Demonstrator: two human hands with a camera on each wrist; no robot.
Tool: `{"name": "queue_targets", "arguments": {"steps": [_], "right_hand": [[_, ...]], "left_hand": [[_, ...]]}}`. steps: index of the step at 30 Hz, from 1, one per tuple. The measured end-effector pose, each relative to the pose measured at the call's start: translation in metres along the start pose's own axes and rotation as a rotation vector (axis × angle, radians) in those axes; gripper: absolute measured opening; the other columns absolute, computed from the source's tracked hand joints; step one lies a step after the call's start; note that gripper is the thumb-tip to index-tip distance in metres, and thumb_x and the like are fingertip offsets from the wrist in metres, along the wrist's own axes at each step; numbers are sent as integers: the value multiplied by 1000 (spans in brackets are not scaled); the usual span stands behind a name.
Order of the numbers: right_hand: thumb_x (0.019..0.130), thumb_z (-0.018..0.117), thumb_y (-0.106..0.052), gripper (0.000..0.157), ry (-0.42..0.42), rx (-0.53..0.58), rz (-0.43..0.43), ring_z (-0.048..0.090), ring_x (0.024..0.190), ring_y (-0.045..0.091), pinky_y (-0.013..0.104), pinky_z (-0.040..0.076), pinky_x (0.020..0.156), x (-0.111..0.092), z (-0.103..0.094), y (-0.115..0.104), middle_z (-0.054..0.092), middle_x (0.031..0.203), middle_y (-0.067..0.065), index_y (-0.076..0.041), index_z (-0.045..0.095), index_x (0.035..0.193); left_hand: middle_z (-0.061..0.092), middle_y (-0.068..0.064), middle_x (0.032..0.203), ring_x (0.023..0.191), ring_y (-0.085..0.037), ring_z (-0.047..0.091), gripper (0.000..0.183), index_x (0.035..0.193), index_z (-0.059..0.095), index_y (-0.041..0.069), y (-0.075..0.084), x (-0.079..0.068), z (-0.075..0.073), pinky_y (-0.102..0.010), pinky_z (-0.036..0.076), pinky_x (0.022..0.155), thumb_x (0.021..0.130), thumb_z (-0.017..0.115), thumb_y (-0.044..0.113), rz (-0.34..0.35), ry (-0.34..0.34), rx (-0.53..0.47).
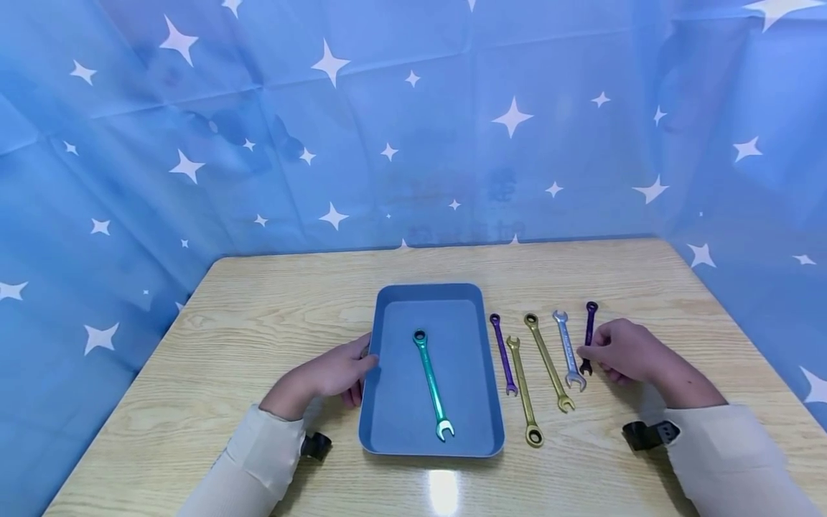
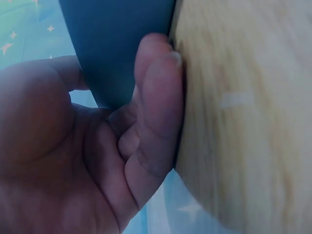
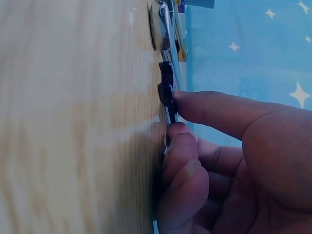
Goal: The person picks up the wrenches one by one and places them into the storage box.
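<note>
My left hand [image 1: 339, 370] grips the left side of a blue tray [image 1: 366, 416], thumb at the rim and fingers against its outer wall. In the left wrist view, the tray's wall [image 2: 117, 44] lies between thumb and fingers. Inside the tray, a green combination wrench [image 1: 431, 380] lies lengthwise. At the far right of a row of wrenches, my right hand [image 1: 628, 352] pinches a dark purple wrench [image 1: 589, 329] on the table. Its open end [image 3: 166, 80] shows beside the thumb in the right wrist view; the fingers hide part of the shaft.
Right of the tray lie a purple wrench [image 1: 502, 352], two gold wrenches, one nearer [image 1: 524, 388] and one farther [image 1: 548, 359], and a silver open-end wrench [image 1: 567, 346]. The wooden table [image 1: 271, 301] ends against a blue star-patterned cloth [image 1: 420, 179].
</note>
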State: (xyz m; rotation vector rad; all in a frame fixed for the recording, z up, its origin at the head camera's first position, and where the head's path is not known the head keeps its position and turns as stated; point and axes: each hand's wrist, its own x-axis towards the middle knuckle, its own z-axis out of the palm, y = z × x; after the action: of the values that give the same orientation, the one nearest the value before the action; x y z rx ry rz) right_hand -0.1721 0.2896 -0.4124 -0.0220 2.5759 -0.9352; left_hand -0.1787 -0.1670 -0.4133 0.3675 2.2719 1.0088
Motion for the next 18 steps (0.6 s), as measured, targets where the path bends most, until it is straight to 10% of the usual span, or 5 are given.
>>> {"name": "queue_targets", "arguments": {"steps": [18], "right_hand": [[91, 56, -33, 34, -21, -39, -26, 46, 46, 14, 30, 44, 44, -4, -1, 0, 49, 54, 1, -4, 52, 73]], "left_hand": [[62, -12, 67, 53, -28, 62, 52, 148, 11, 26, -1, 1, 1, -39, 53, 50, 100, 32, 30, -3, -6, -6]]}}
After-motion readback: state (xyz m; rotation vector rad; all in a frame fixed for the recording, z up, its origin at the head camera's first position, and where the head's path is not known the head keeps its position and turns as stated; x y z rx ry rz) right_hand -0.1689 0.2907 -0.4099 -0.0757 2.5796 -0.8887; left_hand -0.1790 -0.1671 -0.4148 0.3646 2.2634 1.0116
